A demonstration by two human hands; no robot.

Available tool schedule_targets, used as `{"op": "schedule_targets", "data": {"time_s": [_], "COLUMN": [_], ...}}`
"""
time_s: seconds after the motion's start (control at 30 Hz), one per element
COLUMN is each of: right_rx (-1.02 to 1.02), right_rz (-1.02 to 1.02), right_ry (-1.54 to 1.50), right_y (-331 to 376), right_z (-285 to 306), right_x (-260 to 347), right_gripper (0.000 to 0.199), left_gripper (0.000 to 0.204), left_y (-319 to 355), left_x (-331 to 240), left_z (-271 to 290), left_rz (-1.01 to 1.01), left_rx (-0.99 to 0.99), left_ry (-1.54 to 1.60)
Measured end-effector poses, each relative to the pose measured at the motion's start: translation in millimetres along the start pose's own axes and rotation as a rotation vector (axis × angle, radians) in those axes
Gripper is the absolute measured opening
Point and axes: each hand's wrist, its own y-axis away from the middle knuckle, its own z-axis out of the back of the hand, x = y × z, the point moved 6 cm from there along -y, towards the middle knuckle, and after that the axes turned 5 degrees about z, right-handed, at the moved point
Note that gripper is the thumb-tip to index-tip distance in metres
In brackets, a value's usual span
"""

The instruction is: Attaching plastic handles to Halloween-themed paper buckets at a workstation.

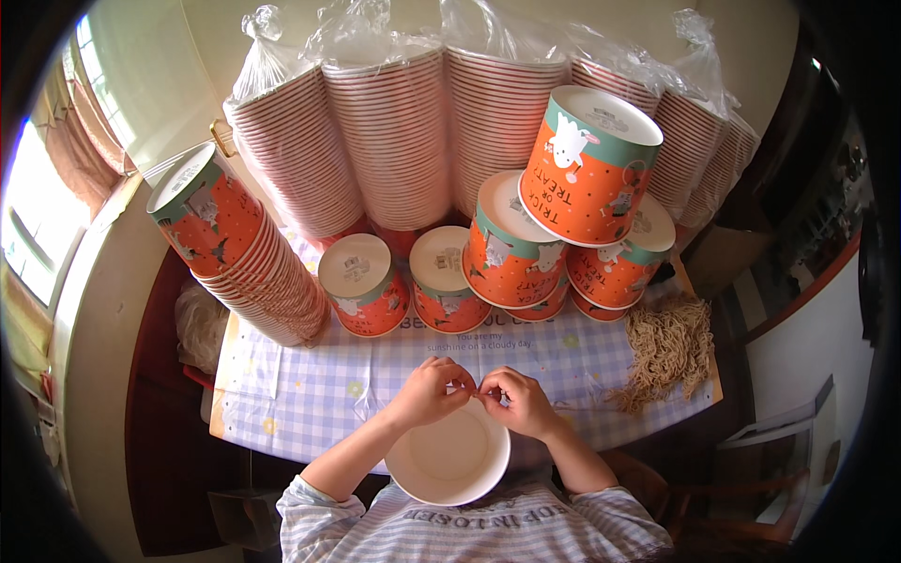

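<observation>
We see a table point(282, 394) covered with a blue-and-white checked cloth point(319, 375). At its back stand long stacks of paper cups wrapped in clear plastic bags point(404, 141), leaning against the wall. On our left a tilted stack of orange cups point(239, 258) lies on its side, base toward us. In the middle two upturned orange cups point(361, 281) point(441, 277) stand side by side. To the right we see a pile of upturned orange cups point(563, 225), one perched on top point(587, 164). Near the table's right edge lies a heap of tan strings point(666, 352). A window with a curtain point(80, 141) is at far left.
</observation>
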Motion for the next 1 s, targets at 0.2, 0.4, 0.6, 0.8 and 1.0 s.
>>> {"op": "schedule_targets", "data": {"time_s": [0.2, 0.4, 0.6, 0.8, 1.0], "right_rx": [0.021, -0.005, -0.052, -0.094, -0.077], "right_rz": [-0.181, -0.231, -0.194, -0.315, -0.349], "right_ry": [-0.103, -0.191, -0.201, -0.375, -0.434], "right_y": [3, 7, 7, 14, 14], "right_z": [1, 0, 1, -3, -3], "right_x": [-8, -15, -16, -30, -31], "right_gripper": [0.011, 0.011, 0.011, 0.011, 0.013], "left_gripper": [0.013, 0.011, 0.007, 0.006, 0.007], "left_y": [3, 3, 4, 4, 5], "left_x": [-10, -11, -15, -15, -14], "left_z": [2, 1, 4, 4, 4], "left_rz": [-0.079, -0.132, -0.115, -0.104, -0.097], "left_rx": [-0.050, -0.096, -0.107, -0.092, -0.089], "left_ry": [-0.031, -0.141, -0.106, -0.074, -0.072]}}
